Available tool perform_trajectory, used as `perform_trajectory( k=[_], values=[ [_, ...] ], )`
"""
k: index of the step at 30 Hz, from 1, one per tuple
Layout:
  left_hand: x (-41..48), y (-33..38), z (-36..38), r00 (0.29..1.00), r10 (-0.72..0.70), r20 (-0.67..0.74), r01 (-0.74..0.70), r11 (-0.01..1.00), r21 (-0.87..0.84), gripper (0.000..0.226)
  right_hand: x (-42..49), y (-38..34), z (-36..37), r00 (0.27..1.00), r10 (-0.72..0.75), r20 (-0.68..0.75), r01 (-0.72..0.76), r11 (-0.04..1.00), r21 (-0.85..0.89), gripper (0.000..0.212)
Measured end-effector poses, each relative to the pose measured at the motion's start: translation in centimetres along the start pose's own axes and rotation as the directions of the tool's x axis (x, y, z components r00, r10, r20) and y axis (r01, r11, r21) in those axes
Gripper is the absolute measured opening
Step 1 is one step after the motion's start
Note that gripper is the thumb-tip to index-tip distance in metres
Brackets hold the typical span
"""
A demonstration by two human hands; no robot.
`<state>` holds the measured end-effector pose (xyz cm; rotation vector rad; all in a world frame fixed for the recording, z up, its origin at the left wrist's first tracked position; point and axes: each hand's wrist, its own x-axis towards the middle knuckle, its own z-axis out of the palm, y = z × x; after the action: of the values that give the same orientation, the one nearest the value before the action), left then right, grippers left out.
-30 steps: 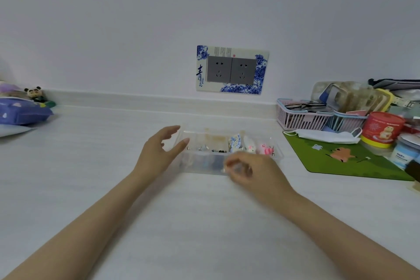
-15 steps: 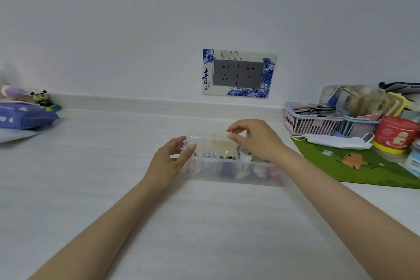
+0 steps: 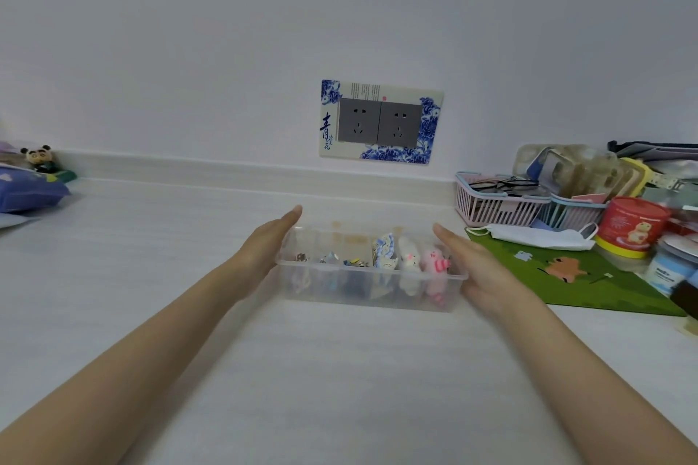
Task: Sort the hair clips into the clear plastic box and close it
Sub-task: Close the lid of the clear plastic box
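A clear plastic box (image 3: 362, 291) stands on the white counter at the centre. Several hair clips stand inside it in a row: small dark ones on the left, a blue-and-white one (image 3: 384, 251), a white one (image 3: 409, 257) and a pink one (image 3: 434, 262) on the right. My left hand (image 3: 264, 245) lies flat against the box's left end with straight fingers. At the right end my right hand (image 3: 476, 268) is pressed flat against the box, fingers straight. I cannot tell whether a lid covers the box.
A green mat (image 3: 589, 276) with a white face mask (image 3: 540, 236) lies to the right. Behind it stand a pink basket (image 3: 494, 206), a red tin (image 3: 630, 226) and more clutter. A blue pouch (image 3: 26, 191) and a panda figure (image 3: 37, 157) sit at far left. A wall socket (image 3: 379, 123) is behind.
My right hand has left the top of the box and come down to its right end. The left hand has straightened against the left end.
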<state>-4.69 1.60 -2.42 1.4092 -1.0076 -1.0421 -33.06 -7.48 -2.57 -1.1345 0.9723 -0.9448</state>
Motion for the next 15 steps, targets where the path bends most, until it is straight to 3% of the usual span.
perform_trajectory(
  k=[2, 5, 8, 12, 15],
  values=[
    [0.5, 0.1, 0.3, 1.0, 0.0, -0.027, -0.001, 0.999, -0.041, 0.07, 0.1, 0.3, 0.3, 1.0, -0.005, 0.02, 0.004, 0.998, 0.057, 0.069],
    [0.5, 0.0, 0.8, 0.999, 0.028, -0.047, -0.033, 0.993, -0.11, 0.09, 0.3, 0.6, 0.3, 0.999, -0.039, 0.02, 0.036, 0.991, 0.13, 0.094],
    [0.5, 0.0, 0.8, 0.995, 0.074, -0.059, -0.08, 0.991, -0.107, 0.098, 0.1, 0.4, 0.6, 0.993, -0.122, 0.009, 0.118, 0.978, 0.17, 0.091],
    [0.7, 0.1, 0.9, 0.985, 0.162, -0.067, -0.165, 0.985, -0.045, 0.095, -0.3, -0.1, 1.2, 0.972, -0.231, -0.034, 0.233, 0.966, 0.11, 0.087],
    [0.5, 0.5, 0.9, 0.966, 0.242, -0.089, -0.241, 0.97, 0.023, 0.098, -0.8, -0.6, 1.5, 0.95, -0.307, -0.061, 0.309, 0.95, 0.037, 0.069]
  ],
)
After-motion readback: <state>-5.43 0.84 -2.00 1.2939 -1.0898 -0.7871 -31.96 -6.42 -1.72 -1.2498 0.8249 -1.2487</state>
